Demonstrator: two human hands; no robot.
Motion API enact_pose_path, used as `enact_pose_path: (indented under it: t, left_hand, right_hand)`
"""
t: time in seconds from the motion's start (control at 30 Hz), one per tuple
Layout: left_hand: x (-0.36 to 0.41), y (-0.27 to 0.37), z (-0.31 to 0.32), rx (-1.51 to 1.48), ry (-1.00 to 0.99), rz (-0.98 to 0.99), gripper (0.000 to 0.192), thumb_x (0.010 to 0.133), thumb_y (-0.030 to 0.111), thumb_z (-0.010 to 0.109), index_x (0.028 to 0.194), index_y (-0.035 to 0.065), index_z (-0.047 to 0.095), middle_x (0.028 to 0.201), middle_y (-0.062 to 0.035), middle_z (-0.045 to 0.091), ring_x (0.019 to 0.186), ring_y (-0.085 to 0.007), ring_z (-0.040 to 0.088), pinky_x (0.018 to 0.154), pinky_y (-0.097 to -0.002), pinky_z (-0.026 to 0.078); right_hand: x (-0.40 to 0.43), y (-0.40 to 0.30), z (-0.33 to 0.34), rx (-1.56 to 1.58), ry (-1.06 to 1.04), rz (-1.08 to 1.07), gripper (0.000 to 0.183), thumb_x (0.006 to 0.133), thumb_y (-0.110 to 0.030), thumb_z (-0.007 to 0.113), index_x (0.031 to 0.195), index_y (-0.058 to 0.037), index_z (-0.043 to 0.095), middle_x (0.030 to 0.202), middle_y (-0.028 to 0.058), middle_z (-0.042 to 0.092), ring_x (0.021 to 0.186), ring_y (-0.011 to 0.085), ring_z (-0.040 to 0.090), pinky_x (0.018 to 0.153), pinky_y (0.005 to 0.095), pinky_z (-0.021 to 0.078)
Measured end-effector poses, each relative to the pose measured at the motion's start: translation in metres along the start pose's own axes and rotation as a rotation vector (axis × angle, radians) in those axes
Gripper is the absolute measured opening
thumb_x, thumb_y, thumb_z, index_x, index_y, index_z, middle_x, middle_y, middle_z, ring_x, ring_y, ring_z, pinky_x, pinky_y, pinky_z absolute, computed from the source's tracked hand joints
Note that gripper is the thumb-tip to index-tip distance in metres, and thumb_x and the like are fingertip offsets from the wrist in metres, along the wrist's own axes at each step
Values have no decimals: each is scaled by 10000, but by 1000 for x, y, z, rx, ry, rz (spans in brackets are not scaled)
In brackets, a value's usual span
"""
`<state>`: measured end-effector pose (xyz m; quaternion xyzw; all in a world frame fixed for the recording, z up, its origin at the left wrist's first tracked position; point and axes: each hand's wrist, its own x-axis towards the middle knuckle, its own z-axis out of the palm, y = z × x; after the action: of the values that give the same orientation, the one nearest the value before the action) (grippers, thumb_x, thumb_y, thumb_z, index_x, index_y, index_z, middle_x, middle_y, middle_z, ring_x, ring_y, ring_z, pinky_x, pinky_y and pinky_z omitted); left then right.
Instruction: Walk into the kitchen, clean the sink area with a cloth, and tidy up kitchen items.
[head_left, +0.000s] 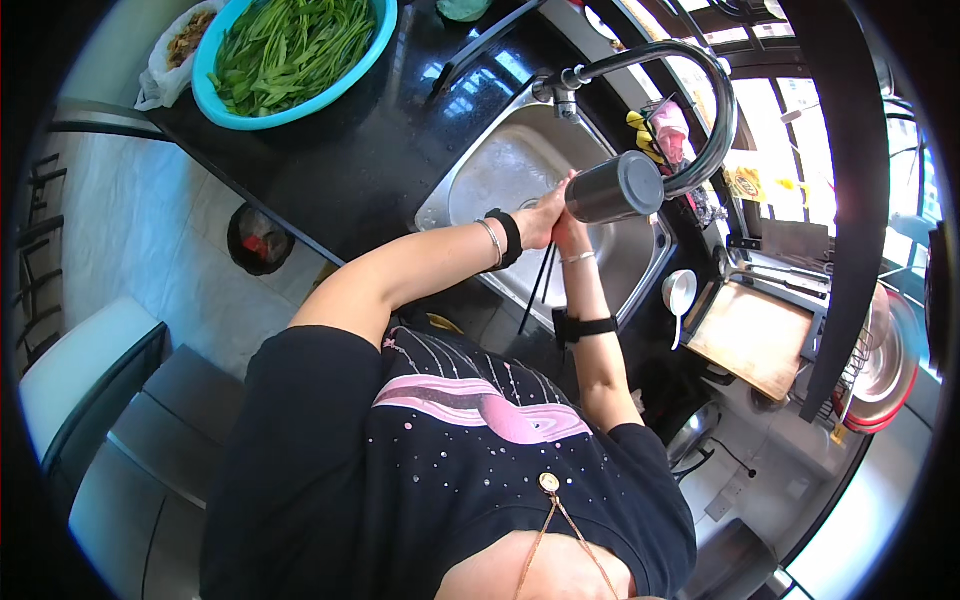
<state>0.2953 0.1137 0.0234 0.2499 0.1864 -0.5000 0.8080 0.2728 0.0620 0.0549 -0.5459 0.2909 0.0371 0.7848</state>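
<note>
Over the stainless steel sink (510, 161), my left hand (544, 217) and my right hand (574, 231) meet at the near end of a dark grey cylindrical cup (609, 191). The cup lies tilted on its side, its round base turned to the right. My right hand grips it, partly hidden behind it. My left hand presses against that same end with fingers extended; its hold is unclear. Two thin black sticks (537, 289), like chopsticks, stick out below, between my hands; which hand holds them cannot be told. The curved chrome faucet (726, 112) arches just beyond the cup.
A turquoise basin (294, 120) of leafy greens stands on the black counter (375, 172), beside a white plastic bag (161, 67) of scraps. Right of the sink are a white ladle or spoon (679, 289) and a wooden cutting board (754, 334). A bin (260, 240) stands on the floor at left.
</note>
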Motion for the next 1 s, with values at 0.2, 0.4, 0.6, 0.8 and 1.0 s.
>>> enact_pose_path:
  t: [0.2,0.4,0.6,0.8,1.0]
  left_hand:
    - [14,3,-4,-79,14,83,218,897,228,385,969,69,516,957,-80,567,888,-179,510,784,-318,414]
    - [4,-3,-4,-116,23,132,294,893,302,387,996,59,517,980,-94,560,915,-184,506,799,-331,403]
    - [13,-23,4,6,0,282,376,888,376,389,1023,48,517,1004,-108,553,942,-190,502,814,-345,393]
    - [37,-22,5,160,231,604,243,912,263,379,964,68,515,811,-69,571,742,-178,513,670,-317,428]
    - [35,-1,15,-278,202,522,174,878,115,388,1007,103,503,726,-47,547,601,-132,482,587,-273,423]
  right_hand:
    - [-1,17,18,-180,209,-55,548,838,-478,489,1198,-68,440,1218,54,429,1087,157,397,907,317,348]
    - [4,2,11,24,87,109,326,873,-420,458,967,-113,517,822,-19,522,787,121,501,708,305,440]
    - [39,42,-54,15,51,-195,288,889,-365,452,956,-93,520,815,-4,526,775,128,517,685,286,455]
    - [1,25,-34,-147,14,-320,197,882,-248,483,895,-58,536,792,20,529,701,137,512,602,263,448]
    - [-24,-1,-55,-698,24,-14,282,899,-322,442,912,-71,570,520,-56,436,437,16,362,383,189,250]
